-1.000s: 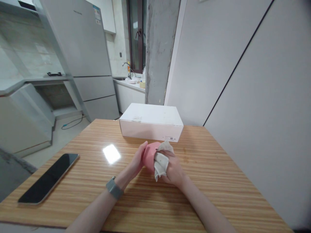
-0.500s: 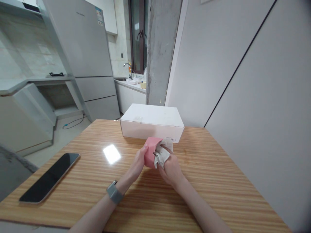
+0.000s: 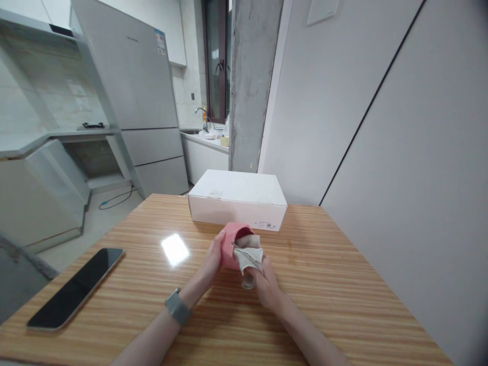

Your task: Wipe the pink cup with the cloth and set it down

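Observation:
A pink hollow container [image 3: 229, 246], tilted with its dark opening toward the right, is held in my left hand [image 3: 213, 256]; the fingers behind it are hidden. My right hand [image 3: 268, 284] grips a light grey cloth [image 3: 249, 256] at the container's mouth. Part of the cloth lies against the rim and inside the opening, and a fold hangs below. Both hands are above the wooden table [image 3: 324, 295], in front of a white box [image 3: 236, 190].
The closed white box stands at the table's far edge. A black phone-like slab [image 3: 78, 287] lies on the table at left. Beyond are a fridge [image 3: 129, 66], a sink counter [image 3: 206, 147] and a concrete pillar [image 3: 249, 86]. A white wall [image 3: 412, 152] runs along the right.
The container has turned so that more of its opening shows. My right hand and the cloth have moved slightly down and toward me. The whole view has tipped up a little.

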